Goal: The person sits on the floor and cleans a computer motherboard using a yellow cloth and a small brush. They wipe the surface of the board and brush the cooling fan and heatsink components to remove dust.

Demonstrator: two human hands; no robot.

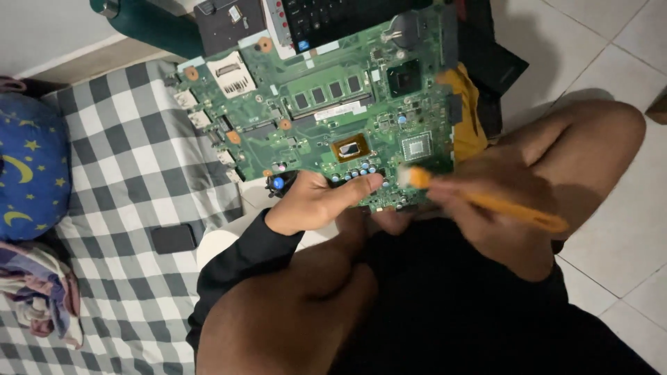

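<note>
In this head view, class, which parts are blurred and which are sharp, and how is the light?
Head view: the right hand and its orange brush are smeared by motion blur; the green circuit board and left hand are sharper; light is dim and even, with soft shadow under the knee on the tile floor, no strong glare.

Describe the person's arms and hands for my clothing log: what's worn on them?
The left hand is bare, coming out of a long black sleeve that ends at the wrist. The right hand is bare and blurred; no sleeve, glove, ring or watch shows on it.
</note>
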